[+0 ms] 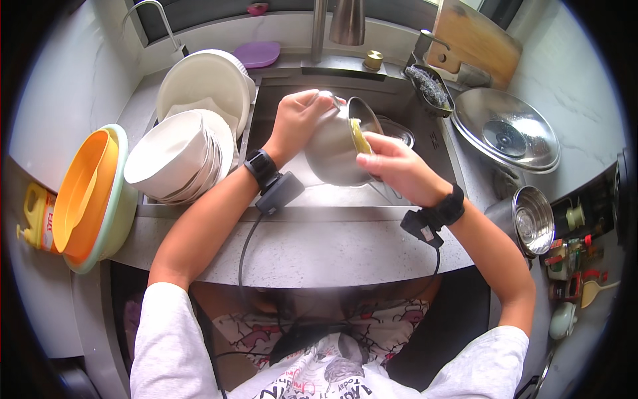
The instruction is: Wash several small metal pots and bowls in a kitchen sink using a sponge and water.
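Observation:
Over the sink (438, 164), my left hand (296, 119) grips a shiny metal part, apparently a handle, on a stainless steel pot (329, 144). The pot is tilted, with its opening turned to the right. A yellow-green sponge (360, 137) is pinched in my right hand (398, 167) and pressed at the pot's rim. The pot hides part of the right fingers. Behind the right hand, another metal item (396, 130) lies in the sink, mostly covered from sight.
Stacked white bowls (164, 149) and a large cream bowl (199, 90) stand left of the sink, beside orange and green basins (82, 194). On the right are a pot lid (508, 132), a steel pot (533, 219) and a steel-wool scrubber (426, 85). The faucet (319, 35) rises behind.

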